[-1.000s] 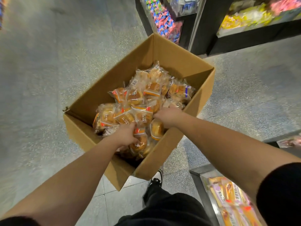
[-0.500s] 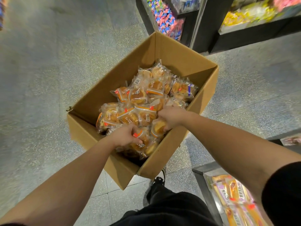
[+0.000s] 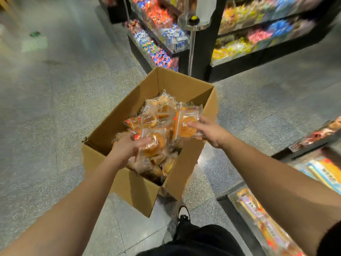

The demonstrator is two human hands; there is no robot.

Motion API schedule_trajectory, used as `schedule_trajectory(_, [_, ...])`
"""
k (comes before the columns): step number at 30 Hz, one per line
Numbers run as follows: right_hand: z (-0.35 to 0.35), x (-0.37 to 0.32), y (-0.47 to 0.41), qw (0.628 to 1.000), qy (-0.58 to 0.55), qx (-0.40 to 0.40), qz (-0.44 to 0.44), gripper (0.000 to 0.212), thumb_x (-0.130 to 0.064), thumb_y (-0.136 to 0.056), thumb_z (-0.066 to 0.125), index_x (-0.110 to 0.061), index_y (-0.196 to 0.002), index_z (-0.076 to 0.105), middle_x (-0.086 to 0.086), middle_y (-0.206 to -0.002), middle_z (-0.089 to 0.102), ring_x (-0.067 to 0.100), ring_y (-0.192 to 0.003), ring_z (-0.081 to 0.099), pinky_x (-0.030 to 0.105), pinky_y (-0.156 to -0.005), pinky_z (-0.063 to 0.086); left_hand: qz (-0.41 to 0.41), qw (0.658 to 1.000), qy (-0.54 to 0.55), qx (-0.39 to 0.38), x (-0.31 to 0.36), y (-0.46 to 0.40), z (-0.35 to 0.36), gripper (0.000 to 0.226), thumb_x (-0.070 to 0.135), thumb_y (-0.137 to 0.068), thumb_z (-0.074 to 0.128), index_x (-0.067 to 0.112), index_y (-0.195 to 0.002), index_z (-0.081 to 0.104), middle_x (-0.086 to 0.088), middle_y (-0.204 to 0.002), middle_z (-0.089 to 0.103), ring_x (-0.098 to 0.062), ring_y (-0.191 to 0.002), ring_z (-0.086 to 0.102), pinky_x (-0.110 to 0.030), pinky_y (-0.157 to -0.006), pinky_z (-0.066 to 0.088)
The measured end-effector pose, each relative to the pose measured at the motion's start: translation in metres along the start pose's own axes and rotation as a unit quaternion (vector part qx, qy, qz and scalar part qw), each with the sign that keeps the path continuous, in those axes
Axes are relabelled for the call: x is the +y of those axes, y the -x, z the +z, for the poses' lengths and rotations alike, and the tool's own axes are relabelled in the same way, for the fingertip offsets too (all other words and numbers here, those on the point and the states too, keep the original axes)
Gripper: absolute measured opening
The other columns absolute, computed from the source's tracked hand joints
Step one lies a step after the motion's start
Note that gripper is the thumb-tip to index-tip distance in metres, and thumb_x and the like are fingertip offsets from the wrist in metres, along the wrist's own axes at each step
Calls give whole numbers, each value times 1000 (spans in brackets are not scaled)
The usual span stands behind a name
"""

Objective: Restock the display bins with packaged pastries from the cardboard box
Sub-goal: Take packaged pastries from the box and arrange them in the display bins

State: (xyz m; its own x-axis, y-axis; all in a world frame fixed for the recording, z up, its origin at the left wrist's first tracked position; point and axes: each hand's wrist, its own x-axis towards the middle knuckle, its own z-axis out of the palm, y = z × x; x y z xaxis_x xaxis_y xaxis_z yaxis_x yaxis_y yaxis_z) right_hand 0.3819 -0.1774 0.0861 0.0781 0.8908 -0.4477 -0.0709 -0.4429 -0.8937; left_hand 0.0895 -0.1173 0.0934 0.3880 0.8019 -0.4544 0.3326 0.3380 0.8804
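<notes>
An open cardboard box [image 3: 186, 85] stands on the floor, filled with several clear-wrapped golden pastries [image 3: 156, 115]. My left hand [image 3: 127, 148] grips a wrapped pastry [image 3: 155, 145] lifted above the pile near the box's front. My right hand [image 3: 210, 130] pinches another pastry packet [image 3: 186, 122], held up over the box's right side. A display bin [image 3: 262, 224] with long packaged snacks lies at the lower right.
Black shelving [image 3: 201, 48] with colourful sweets stands behind the box. More bins [image 3: 317, 137] sit along the right edge. My shoe [image 3: 183, 213] and dark trouser leg are just behind the box. Speckled grey floor [image 3: 55, 108] spreads to the left.
Both hands have risen out of the pile, each with a pastry packet in it. The view has tilted up, showing more of the shelves.
</notes>
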Motion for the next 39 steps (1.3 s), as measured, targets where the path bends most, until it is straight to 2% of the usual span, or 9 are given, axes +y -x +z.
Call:
schedule_trajectory(3, [5,20,38,996,-78,30,-17,115,-58,-55,91,-17,-148,39,3,-132,65,24,-128,57,40,-96,52,23,999,23,-30,1,30,5,68,50,-68,86,27,-125,59,2,-118,71,-22,-111,67,-47,-100,48])
schedule_trajectory(7, [19,44,115,982,-165,77,-53,71,-35,-78,74,-14,-140,48,1,-112,72,19,-106,67,29,-79,53,8,989,98,-113,-6,77,23,97,42,-60,91,24,-143,45,2,-124,69,-21,-119,62,-49,-106,39])
schedule_trajectory(11, [24,73,180,962,-241,112,-67,49,-31,-84,67,-20,-130,52,-2,-107,71,17,-104,64,31,-83,48,-5,979,107,-171,-3,117,67,36,15,-77,74,32,-102,53,3,-99,73,-19,-100,66,-43,-90,50])
schedule_trajectory(14, [21,89,228,949,-268,143,-79,33,-30,-85,64,-21,-116,56,-5,-96,74,11,-92,70,34,-87,46,-5,971,96,-217,0,141,103,46,15,-70,74,28,-111,58,-1,-101,75,-22,-100,68,-42,-90,50])
schedule_trajectory(25, [-29,171,404,887,-340,279,-140,56,-30,-83,73,-10,-133,55,11,-130,65,26,-115,62,45,-108,40,-6,913,5,-409,1,217,263,68,4,-61,85,16,-122,57,-5,-102,75,-22,-99,69,-42,-98,51])
schedule_trajectory(31, [-75,241,525,863,-338,345,-147,64,-33,-88,73,-14,-143,48,20,-138,58,49,-123,49,75,-109,23,10,858,-64,-509,-19,297,395,70,13,-53,85,18,-119,59,-2,-98,76,-18,-92,70,-38,-95,50])
schedule_trajectory(33, [-83,254,564,859,-337,357,-149,76,-35,-82,80,-13,-145,44,18,-138,59,43,-127,53,65,-110,34,11,858,-71,-508,-27,322,430,70,13,-54,84,18,-119,59,-1,-96,76,-17,-91,69,-37,-96,49])
schedule_trajectory(36, [-103,283,641,854,-332,369,-159,55,-28,-93,66,-8,-141,48,16,-134,61,28,-111,67,43,-93,55,-4,847,-88,-524,-48,367,495,68,8,-59,81,17,-123,60,-4,-99,76,-21,-95,70,-45,-103,47])
schedule_trajectory(39, [-133,325,711,828,-346,406,-174,74,-40,-89,69,-5,-147,39,21,-143,53,36,-125,57,49,-104,48,-14,835,-97,-542,-67,408,555,70,1,-62,81,14,-127,59,-3,-96,77,-17,-90,72,-37,-91,56])
